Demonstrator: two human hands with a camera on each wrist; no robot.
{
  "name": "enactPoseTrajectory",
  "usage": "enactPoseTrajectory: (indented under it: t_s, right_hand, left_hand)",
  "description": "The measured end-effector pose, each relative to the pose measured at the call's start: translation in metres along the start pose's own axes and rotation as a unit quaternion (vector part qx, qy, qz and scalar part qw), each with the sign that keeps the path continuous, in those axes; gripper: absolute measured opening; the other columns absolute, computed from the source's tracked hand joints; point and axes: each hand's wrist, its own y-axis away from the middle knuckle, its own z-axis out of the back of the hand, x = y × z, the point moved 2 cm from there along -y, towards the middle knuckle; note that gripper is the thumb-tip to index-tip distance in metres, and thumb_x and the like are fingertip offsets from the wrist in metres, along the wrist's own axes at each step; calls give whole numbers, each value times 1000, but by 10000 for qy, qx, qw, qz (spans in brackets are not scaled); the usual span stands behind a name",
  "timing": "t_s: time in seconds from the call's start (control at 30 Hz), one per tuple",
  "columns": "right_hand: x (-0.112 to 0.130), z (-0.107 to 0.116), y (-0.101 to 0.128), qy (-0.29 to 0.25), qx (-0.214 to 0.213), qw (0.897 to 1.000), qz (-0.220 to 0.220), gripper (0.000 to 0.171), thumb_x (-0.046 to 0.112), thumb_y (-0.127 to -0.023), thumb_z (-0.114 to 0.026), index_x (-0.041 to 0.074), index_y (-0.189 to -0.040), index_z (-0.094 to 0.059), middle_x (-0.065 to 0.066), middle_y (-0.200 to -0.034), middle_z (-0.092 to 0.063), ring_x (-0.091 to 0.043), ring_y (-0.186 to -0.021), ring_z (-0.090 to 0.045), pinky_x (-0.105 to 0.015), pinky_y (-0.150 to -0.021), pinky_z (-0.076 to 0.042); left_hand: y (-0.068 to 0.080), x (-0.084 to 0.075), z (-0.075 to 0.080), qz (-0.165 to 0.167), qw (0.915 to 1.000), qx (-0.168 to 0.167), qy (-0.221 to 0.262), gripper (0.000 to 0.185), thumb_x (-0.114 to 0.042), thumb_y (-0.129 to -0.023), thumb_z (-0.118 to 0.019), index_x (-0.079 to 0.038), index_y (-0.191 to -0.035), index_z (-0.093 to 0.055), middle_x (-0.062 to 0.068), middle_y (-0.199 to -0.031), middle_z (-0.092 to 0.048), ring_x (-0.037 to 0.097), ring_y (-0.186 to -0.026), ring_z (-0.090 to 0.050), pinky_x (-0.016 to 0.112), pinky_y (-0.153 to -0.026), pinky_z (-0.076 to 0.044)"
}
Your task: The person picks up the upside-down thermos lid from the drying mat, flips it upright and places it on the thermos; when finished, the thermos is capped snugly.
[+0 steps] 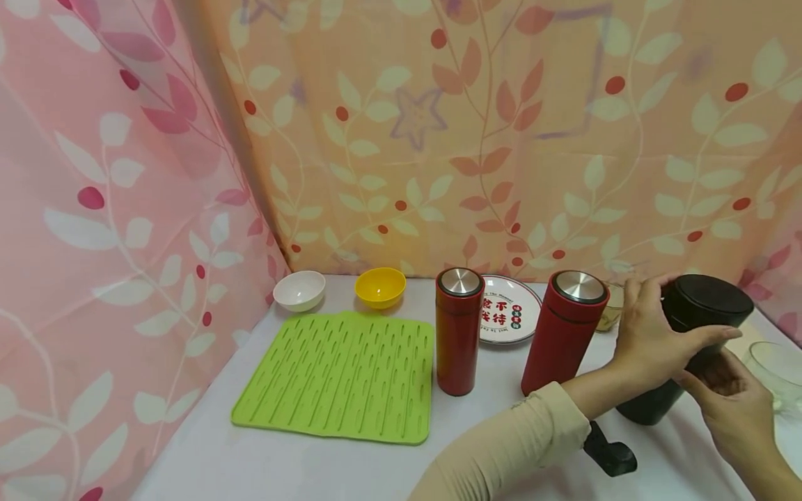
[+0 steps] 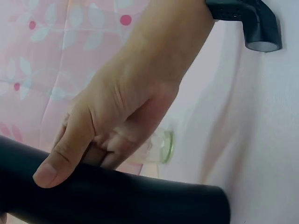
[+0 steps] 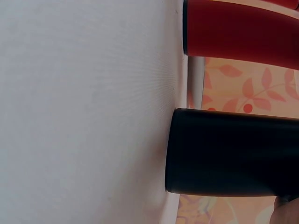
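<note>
A black thermos flask [image 1: 651, 405] with a wide black lid stands on the white table at the right. My left hand [image 1: 654, 341] grips it near the top, fingers behind and thumb across the front. Lower on its right side, my right hand [image 1: 736, 400] holds the body between thumb and fingers. The left wrist view has that right hand [image 2: 117, 116] against the dark flask [image 2: 163, 198]. In the right wrist view the flask's base [image 3: 215, 154] meets the table, and a bit of finger [image 3: 287, 212] shows at the corner.
Two red flasks [image 1: 456, 341] [image 1: 560, 341] with silver tops stand left of my hands. Behind them lies a white plate [image 1: 520, 313] with red lettering. A green mat [image 1: 351, 376], white bowl [image 1: 299, 291] and yellow bowl [image 1: 380, 289] are leftward. A clear glass [image 1: 777, 369] is far right.
</note>
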Motion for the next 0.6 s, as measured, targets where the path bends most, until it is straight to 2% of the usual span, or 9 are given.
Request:
enactPoseTrajectory:
  t_s: [0.07,0.17,0.27,0.37,0.4,0.5,0.6]
  right_hand:
    - [0,-1,-1,-165,29,9998,100,54,-12,-80,-61,18,-125,-55,17,-98,-61,8,-83,-55,0,-71,-44]
    - [0,-1,-3,-766,230,9965,238,59,-17,-80,-57,12,-131,-49,15,-107,-61,8,-93,-58,-1,-76,-44]
    - [-3,0,-5,-1122,418,9924,272,63,-18,-80,-55,10,-135,-44,14,-114,-59,8,-101,-57,-2,-80,-44]
    - [-11,4,-6,-981,368,9942,253,63,-17,-80,-57,9,-136,-44,14,-114,-60,8,-100,-57,-2,-79,-44]
    - [-14,6,-7,-717,296,9967,244,62,-15,-80,-58,10,-135,-45,16,-112,-60,9,-98,-57,-1,-78,-44]
    - [-21,10,-7,-462,137,9987,168,61,-14,-80,-60,11,-134,-47,18,-110,-60,10,-96,-57,0,-76,-44]
    - [-22,10,-6,-428,46,9990,75,63,-14,-79,-61,11,-135,-46,19,-109,-60,11,-96,-56,0,-75,-43]
  left_hand:
    - [-1,1,3,-111,9999,83,-1,73,-40,-69,-78,-29,-131,-41,-17,-118,-43,-12,-99,-43,2,-75,-32]
    - [-2,4,7,-440,9985,303,121,69,-35,-76,-74,-25,-135,-39,-16,-118,-52,-13,-103,-45,0,-80,-33]
    - [-1,5,9,-640,9965,486,238,68,-31,-81,-70,-21,-138,-36,-11,-121,-55,-11,-109,-46,1,-85,-33]
    - [0,3,6,-400,9982,434,86,75,-37,-77,-73,-24,-139,-33,-13,-126,-47,-9,-109,-43,3,-82,-34]
    - [0,1,4,-288,9989,369,-16,78,-39,-74,-75,-26,-138,-33,-14,-126,-43,-10,-108,-42,3,-80,-34]
    - [-1,-3,-2,-41,9994,88,-321,84,-46,-65,-80,-27,-133,-34,-17,-123,-36,-12,-102,-38,1,-75,-31]
    - [-1,-6,-5,-67,9981,-189,-590,83,-49,-62,-81,-24,-128,-37,-15,-117,-36,-12,-98,-37,-2,-72,-28]
